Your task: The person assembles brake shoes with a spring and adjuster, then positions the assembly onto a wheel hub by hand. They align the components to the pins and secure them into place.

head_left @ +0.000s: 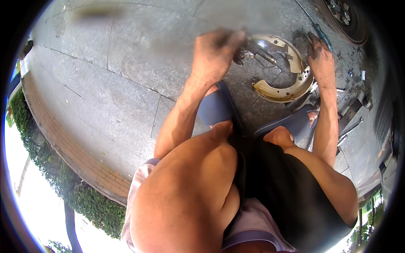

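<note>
Grey stone paving (126, 105) here, with curved cream-and-brown metal brake shoes (303, 81) lying between both hands, probably for steady support. Left hand (216, 55) has curled fingers by a dark metal rod (265, 53); blur hides any grip. Right hand's (322, 63) fingers bend loosely, hold unclear, beside a slim teal-handled screwdriver (324, 39), maybe there for easy reach.
</note>
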Demonstrator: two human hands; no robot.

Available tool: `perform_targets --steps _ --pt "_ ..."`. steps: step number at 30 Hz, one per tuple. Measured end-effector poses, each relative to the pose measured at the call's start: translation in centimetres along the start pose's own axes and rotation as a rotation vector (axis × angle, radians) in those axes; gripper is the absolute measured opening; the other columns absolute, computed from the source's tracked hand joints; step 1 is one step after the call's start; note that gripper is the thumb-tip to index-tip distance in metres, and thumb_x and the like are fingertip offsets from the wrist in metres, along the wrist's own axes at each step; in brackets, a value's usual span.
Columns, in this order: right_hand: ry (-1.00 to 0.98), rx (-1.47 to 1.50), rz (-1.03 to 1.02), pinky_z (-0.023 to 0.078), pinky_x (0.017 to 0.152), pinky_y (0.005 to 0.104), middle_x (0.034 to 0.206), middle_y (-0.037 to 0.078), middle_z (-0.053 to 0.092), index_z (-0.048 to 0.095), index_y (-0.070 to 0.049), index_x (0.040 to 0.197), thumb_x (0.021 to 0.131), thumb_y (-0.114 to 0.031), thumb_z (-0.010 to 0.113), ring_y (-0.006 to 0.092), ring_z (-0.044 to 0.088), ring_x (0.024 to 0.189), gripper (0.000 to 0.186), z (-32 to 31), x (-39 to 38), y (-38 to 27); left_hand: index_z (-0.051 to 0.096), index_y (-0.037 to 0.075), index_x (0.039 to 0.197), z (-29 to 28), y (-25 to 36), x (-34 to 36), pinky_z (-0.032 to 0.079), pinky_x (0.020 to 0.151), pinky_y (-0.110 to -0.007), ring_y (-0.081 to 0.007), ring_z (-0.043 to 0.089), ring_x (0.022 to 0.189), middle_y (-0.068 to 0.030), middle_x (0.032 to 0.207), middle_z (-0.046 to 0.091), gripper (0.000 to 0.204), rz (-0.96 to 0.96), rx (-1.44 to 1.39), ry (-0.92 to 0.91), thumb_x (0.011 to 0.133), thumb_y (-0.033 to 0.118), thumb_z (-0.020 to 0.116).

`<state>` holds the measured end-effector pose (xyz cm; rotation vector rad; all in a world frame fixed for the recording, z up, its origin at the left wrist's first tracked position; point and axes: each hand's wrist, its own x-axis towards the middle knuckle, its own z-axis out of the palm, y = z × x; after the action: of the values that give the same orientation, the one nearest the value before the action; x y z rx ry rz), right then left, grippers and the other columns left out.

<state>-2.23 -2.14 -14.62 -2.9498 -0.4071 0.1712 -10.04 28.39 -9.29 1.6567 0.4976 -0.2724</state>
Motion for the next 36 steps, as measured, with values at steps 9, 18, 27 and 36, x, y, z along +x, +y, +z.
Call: perform_targets --steps 9,18,27,36 --pt "-0.417 0.812 0.215 0.055 0.076 0.0315 0.091 0.011 0.073 0.072 -0.003 0.113 0.100 -0.036 0.065 0.0169 0.068 0.083 0.036 -5.7 -3.4 -9.2 0.073 -0.005 0.092 1.1 0.5 -0.5 0.050 0.061 -0.027 -0.0115 0.060 0.065 -0.0069 0.071 0.068 0.032 -0.009 -0.009 -0.007 0.096 0.026 0.073" --pt "-0.423 1.393 0.393 0.050 0.066 0.0243 0.077 0.002 0.069 0.074 0.001 0.100 0.099 -0.030 0.068 0.0081 0.060 0.068 0.031 -5.3 -4.3 -10.8 0.072 -0.002 0.108 3.3 -0.1 -1.2 0.051 0.075 -0.028 -0.0116 0.063 0.083 -0.0062 0.092 0.072 0.031 0.045 -0.441 -0.129 0.097 0.026 0.072" --pt "-0.456 1.609 0.590 0.052 0.064 0.0240 0.082 0.004 0.073 0.074 0.000 0.099 0.092 -0.030 0.077 0.0077 0.063 0.072 0.031 -3.0 -6.0 -11.3 0.067 -0.003 0.119 5.2 -2.0 -1.9 0.055 0.085 -0.033 -0.0155 0.066 0.095 -0.0076 0.105 0.071 0.034 -0.159 -0.674 -0.273 0.100 0.026 0.067" --pt "-0.333 1.271 0.355 0.051 0.077 0.0266 0.088 0.004 0.074 0.074 -0.003 0.114 0.093 -0.048 0.072 0.0106 0.064 0.087 0.050 -4.6 -3.1 -8.8 0.072 -0.001 0.102 3.6 -1.0 -3.5 0.049 0.068 -0.027 -0.0080 0.058 0.077 -0.0025 0.082 0.066 0.028 -0.148 -0.166 -0.427 0.097 0.026 0.072"
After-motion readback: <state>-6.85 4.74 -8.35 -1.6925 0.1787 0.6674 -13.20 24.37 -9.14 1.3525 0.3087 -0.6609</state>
